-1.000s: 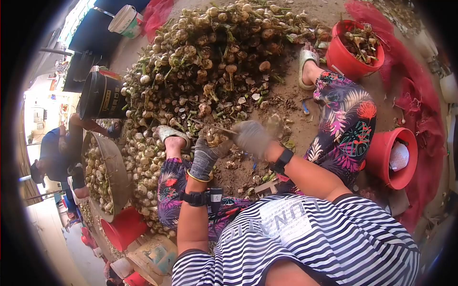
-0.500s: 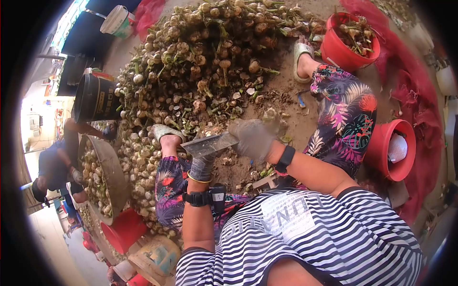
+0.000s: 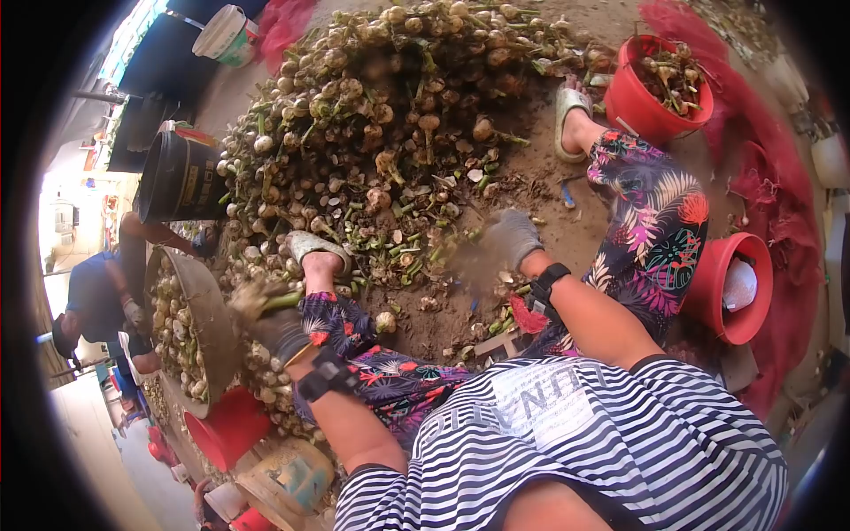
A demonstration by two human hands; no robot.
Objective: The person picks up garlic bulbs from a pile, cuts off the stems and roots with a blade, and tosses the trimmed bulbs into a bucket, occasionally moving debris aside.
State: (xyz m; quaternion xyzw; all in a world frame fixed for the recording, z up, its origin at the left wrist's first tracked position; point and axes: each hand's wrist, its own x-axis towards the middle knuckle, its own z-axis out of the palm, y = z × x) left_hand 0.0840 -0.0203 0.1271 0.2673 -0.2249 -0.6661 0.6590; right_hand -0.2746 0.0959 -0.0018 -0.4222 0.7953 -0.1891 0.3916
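My left hand (image 3: 285, 334), in a grey glove, is at the left beside my knee, blurred by motion. A garlic bulb with a green stalk (image 3: 282, 302) is at its fingers, its head smeared. My right hand (image 3: 513, 239), also gloved, is over the bare soil between my feet, fingers curled. A brownish blur (image 3: 474, 261) extends left from it, where the knife blade is too smeared to see clearly. A large heap of garlic (image 3: 354, 115) lies in front, with cut stalks and peelings (image 3: 412, 226) at its near edge.
Red buckets stand at the right, one with garlic (image 3: 633, 97), another with a pale object (image 3: 722, 305). At the left are a black bucket (image 3: 164, 177) and a tilted tub (image 3: 199, 301) of garlic. A co-worker (image 3: 97, 296) bends beside it. Red netting (image 3: 779, 221) lies at right.
My hands have moved apart from the middle. The left has swung out left with the garlic; the right has moved slightly forward and right. The blade, sharp before, is now blurred.
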